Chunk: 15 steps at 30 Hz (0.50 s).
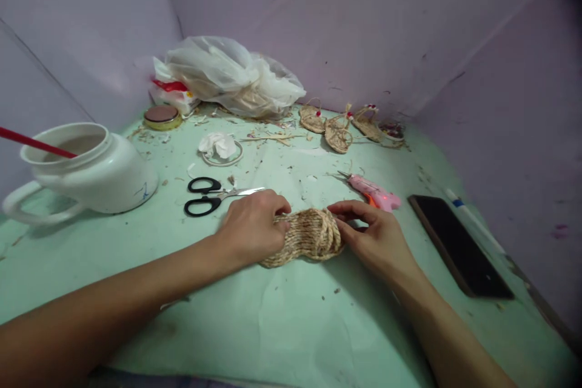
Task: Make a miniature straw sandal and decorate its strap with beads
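A small woven straw sandal (307, 236) lies on the pale green table (291, 315) in front of me. My left hand (252, 227) is curled over its left end, fingers closed on the weave. My right hand (373, 236) pinches the right end, where the straw straps bunch up, with thumb and fingers pressed together. Both hands rest on the table.
Black-handled scissors (213, 194) lie just behind my left hand. A pink glue gun (375, 193) sits behind my right hand, a dark phone (459, 245) to its right. A white jug (86, 170) stands far left. More straw sandals (339, 127) and a plastic bag (231, 76) lie at the back.
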Tool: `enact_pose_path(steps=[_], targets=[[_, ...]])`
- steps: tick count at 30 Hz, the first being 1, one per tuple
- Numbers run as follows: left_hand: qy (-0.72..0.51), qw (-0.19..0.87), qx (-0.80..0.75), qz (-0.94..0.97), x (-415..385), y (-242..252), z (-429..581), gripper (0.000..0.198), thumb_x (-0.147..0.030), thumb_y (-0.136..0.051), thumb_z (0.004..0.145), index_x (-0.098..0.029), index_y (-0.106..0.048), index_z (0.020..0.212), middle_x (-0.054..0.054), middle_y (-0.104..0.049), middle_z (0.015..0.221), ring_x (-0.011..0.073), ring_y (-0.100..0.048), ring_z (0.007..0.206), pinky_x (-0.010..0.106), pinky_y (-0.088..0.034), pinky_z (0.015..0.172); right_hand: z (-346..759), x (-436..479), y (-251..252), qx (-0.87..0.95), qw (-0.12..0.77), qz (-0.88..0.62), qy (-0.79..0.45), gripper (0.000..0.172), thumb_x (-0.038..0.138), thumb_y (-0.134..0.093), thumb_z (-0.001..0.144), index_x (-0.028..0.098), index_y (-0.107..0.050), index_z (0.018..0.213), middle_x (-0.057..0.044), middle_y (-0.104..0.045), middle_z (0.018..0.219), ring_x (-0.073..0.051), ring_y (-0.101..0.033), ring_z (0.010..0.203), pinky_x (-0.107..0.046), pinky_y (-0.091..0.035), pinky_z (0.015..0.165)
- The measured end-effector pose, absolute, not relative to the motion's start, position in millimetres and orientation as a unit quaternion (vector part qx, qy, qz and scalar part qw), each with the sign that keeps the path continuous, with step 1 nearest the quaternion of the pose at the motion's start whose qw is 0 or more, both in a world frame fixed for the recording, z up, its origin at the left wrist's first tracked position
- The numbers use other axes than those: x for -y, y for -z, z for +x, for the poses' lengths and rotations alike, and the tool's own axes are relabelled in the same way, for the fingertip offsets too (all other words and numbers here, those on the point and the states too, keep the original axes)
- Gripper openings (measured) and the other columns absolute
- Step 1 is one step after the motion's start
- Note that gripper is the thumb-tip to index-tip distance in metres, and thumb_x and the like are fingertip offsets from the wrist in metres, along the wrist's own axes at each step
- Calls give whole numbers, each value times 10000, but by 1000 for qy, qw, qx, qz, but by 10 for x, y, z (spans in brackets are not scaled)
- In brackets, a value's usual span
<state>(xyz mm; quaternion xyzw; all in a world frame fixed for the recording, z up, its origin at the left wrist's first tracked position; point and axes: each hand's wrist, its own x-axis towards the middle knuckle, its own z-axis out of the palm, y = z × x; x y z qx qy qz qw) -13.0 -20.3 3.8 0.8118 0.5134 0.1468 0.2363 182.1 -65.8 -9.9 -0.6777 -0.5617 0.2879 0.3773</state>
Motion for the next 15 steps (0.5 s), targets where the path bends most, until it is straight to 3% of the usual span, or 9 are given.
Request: enact_pose_path(steps=[5, 11, 15], targets=[[-150, 246, -513, 809, 205, -3, -137, 157, -273, -539, 723, -237, -657, 820, 23, -674, 876, 234, -604, 811, 351, -418, 653, 1747, 624, 57, 462, 413, -674, -402, 288, 353, -737, 592, 187, -639, 807, -34, -656, 703, -164, -596, 589, -278, -497, 505], [-188, 272, -513, 792, 174, 17, -160, 140, -247, -542, 728, -233, -660, 802, 20, -676, 862, 213, -600, 802, 341, -431, 664, 1816, 687, 64, 412, 482, -639, -435, 382, 320, -778, 595, 195, -635, 926, -44, -649, 839, -155, -618, 728, -268, -523, 657], [-215, 288, -498, 789, 199, 7, -167, 120, -250, -560, 733, -223, -659, 795, 26, -672, 855, 211, -592, 827, 343, -444, 709, 1777, 705, 32, 428, 485, -640, -415, 334, 310, -723, 648, 207, -619, 948, -43, -635, 843, -164, -605, 737, -276, -509, 646]])
